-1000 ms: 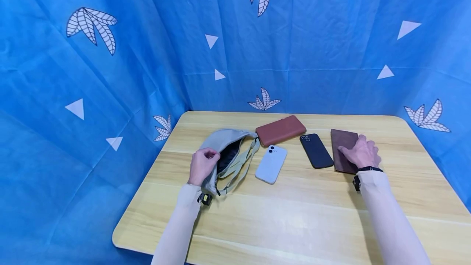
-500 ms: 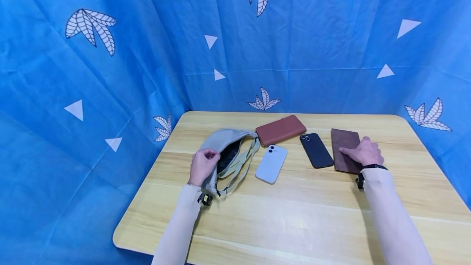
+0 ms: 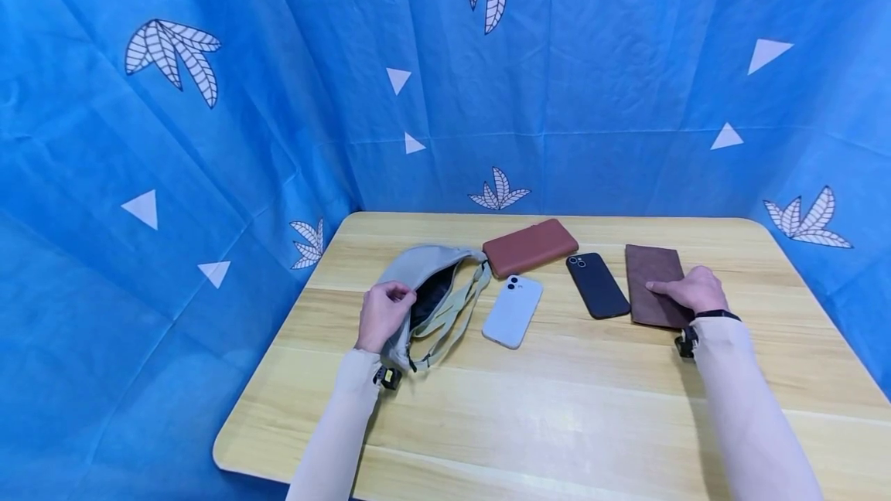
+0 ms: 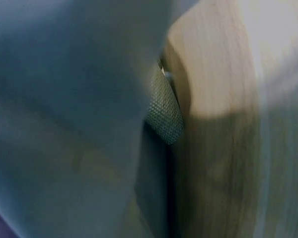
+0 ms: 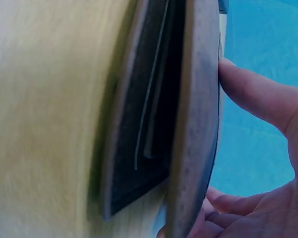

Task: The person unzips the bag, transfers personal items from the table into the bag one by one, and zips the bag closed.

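Observation:
My left hand [image 3: 384,314] pinches the edge of a grey waist bag [image 3: 425,253], whose mouth gapes to show a dark lining. In the left wrist view, the bag's grey cloth [image 4: 64,119] fills much of the picture and hides the fingers. On the right, a dark brown folding wallet [image 3: 647,269] lies on the table. My right hand [image 3: 698,290] holds its right edge, thumb on top and fingers curled at the side. Seen by the right wrist camera, the wallet's cover [image 5: 198,109] stands slightly apart from its other half, with dark inner layers between.
Between the hands lie a white phone [image 3: 513,311] and a black phone [image 3: 599,284]. A reddish-brown long wallet [image 3: 531,247] sits behind them, against the bag's end. The bag's strap [image 3: 455,323] loops toward the white phone. Blue curtains [image 3: 592,99] stand behind the wooden table [image 3: 543,424].
My right hand has slid a little right and toward me over the dark brown wallet, its fingers now curled down at the edge. My left hand and the bag have stayed put.

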The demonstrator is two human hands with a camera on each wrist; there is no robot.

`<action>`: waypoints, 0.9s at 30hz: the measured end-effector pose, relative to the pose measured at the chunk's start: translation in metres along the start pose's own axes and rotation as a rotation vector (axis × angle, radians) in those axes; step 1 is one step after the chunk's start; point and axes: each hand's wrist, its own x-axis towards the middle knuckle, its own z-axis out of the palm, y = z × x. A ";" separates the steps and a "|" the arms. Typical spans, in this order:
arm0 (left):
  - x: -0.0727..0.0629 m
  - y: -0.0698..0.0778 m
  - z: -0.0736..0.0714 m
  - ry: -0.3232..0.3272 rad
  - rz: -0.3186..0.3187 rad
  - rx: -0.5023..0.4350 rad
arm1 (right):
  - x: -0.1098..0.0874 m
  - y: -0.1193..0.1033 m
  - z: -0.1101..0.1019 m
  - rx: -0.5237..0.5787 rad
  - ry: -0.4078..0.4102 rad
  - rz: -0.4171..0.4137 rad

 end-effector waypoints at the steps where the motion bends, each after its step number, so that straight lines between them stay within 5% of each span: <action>1: 0.000 0.000 0.000 -0.001 -0.001 -0.001 | 0.001 0.001 0.000 0.005 -0.006 0.005; 27: -0.002 0.000 0.001 -0.001 -0.005 0.014 | 0.004 0.001 0.000 -0.006 -0.048 -0.026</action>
